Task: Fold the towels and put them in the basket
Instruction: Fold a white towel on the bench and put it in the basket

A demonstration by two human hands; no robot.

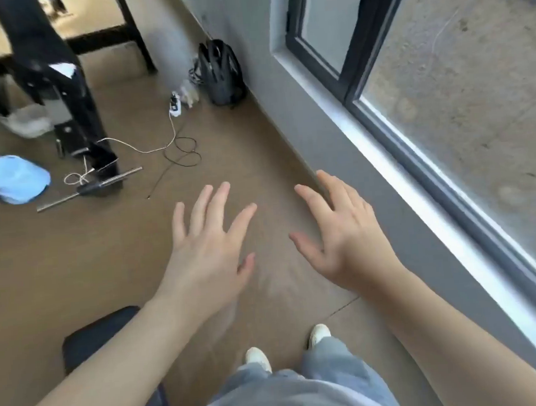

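Hands, left [210, 238] and right [341, 229], reach forward palms-down, fingers spread wide, holding nothing.

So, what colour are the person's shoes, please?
The shoes are off-white, clearest in the head view.

I have the left hand [206, 248] and the right hand [341, 229] side by side over the floor [74, 264], apart, with the shoes [318, 334] on it nearer the camera. The window [443, 95] runs along the right, above a wall [302, 121]. Far ahead a backpack [221, 73] stands against that wall, a power strip [176, 106] just left of it. Further left a stand [91, 120] rises from the floor, a rod [63, 199] lying before it and a lid [14, 179] to its left. A seat [92, 338] sits under the left forearm [113, 372].
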